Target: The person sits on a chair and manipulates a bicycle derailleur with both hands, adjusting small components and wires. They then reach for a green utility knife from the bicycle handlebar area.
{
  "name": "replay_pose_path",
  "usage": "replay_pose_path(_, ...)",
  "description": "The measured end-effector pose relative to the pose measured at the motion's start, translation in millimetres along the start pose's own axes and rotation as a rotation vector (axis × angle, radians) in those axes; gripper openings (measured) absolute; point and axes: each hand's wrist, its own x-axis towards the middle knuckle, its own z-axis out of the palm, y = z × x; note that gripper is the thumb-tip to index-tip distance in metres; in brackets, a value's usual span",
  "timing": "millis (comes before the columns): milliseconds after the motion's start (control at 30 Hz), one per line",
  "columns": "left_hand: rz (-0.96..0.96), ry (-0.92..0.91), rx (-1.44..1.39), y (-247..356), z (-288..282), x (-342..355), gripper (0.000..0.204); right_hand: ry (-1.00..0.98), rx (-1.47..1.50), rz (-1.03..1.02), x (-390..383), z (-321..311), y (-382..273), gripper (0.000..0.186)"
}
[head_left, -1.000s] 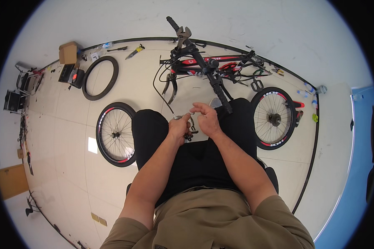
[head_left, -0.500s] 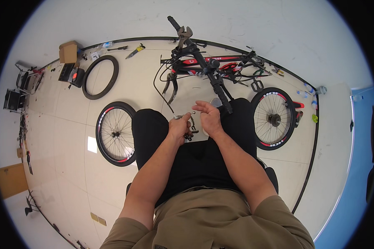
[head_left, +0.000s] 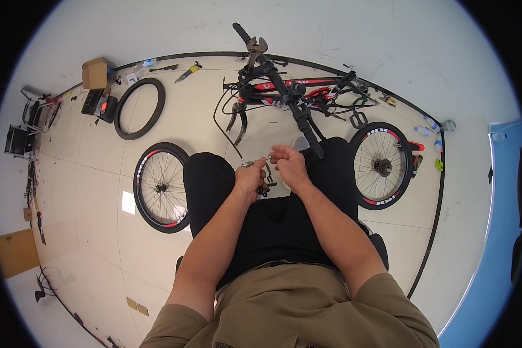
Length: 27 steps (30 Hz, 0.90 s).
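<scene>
Between my knees, my left hand [head_left: 250,178] is closed around what looks like a brake caliper [head_left: 247,164], silver and black. A black cable [head_left: 217,110] runs into it from the handlebar, and dark metal parts [head_left: 264,189] show below my fingers. A thin silver rod [head_left: 269,158] sticks out past my left fingertips. My right hand [head_left: 291,169] has its thumb and forefinger pinched at the rod's tip, the other fingers curled loosely. My palm and fingers hide most of the caliper. Ahead stands the red and black bicycle frame [head_left: 267,86] without wheels.
An adjustable wrench [head_left: 256,51] rests on the handlebar [head_left: 284,87]. One wheel [head_left: 142,168] lies by my left knee, another wheel [head_left: 401,184] by my right. A loose tyre [head_left: 119,119], a cardboard box [head_left: 94,74] and tools are farther left. Bottles [head_left: 430,123] lie by the right wall.
My right hand has moved slightly left and down, and its fingers have come together at the rod's tip. The left hand and the caliper have stayed in place.
</scene>
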Motion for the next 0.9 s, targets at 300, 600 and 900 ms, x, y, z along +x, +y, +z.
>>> replay_pose_path(300, 0.003, -0.011, -0.006, 0, 1, 0, 0.022, 0.019, 0.043, -0.069, -3, -1, -3, 0.046)
replay_pose_path(600, 0.0, -0.014, -0.015, 0, 1, 0, 0.022, 0.163, 0.021, -0.062, -6, 2, -7, 0.04)
replay_pose_path(900, 0.003, -0.018, -0.018, 1, 1, -2, 0.022, 0.118, 0.018, -0.056, -3, 1, 0, 0.043)
